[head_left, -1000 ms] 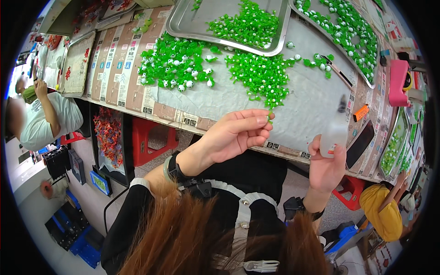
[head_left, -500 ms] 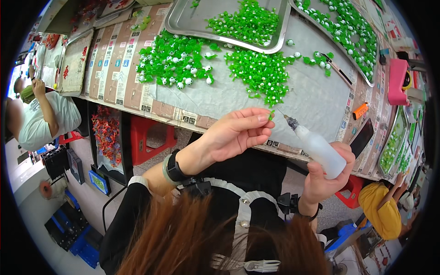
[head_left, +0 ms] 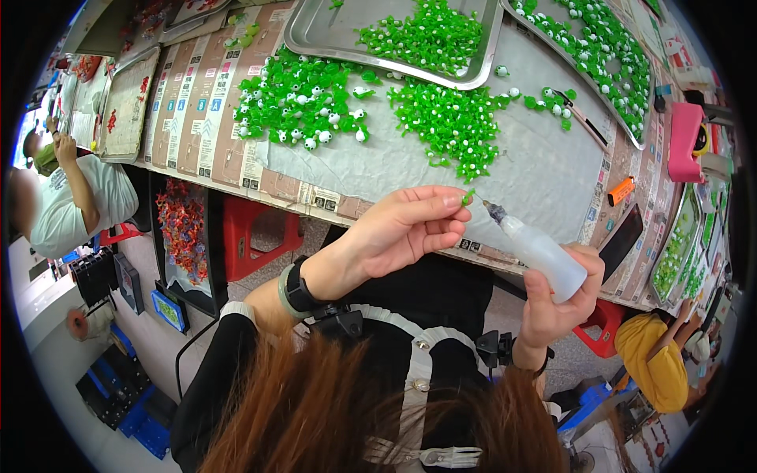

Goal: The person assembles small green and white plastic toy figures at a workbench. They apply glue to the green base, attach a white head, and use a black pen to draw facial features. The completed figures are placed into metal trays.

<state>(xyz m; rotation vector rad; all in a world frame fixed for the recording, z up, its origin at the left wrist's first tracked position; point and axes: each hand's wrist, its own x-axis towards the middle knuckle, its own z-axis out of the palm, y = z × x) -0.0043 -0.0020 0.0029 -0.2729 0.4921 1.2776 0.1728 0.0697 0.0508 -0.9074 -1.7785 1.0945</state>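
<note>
My left hand [head_left: 402, 232] pinches a tiny green plastic piece [head_left: 469, 195] between thumb and fingertips, just off the table's near edge. My right hand [head_left: 561, 296] grips a small translucent squeeze bottle [head_left: 540, 251] with a thin needle nozzle. The nozzle tip points up-left and nearly touches the green piece. On the grey sheet [head_left: 410, 162] beyond lie two heaps of small green pieces with white balls, one at the left [head_left: 303, 98] and one in the middle [head_left: 449, 122].
Two metal trays [head_left: 315, 43] [head_left: 552, 43] at the back hold more green pieces. An orange lighter [head_left: 620, 190], a dark flat object [head_left: 623, 232] and a pink tool [head_left: 684, 142] lie to the right. Other people sit at far left [head_left: 75, 201] and lower right [head_left: 658, 363]. Red stools [head_left: 256, 232] stand under the table.
My right hand has tipped the bottle from upright to slanting and brought its nozzle up to the green piece. My left hand has stayed nearly still.
</note>
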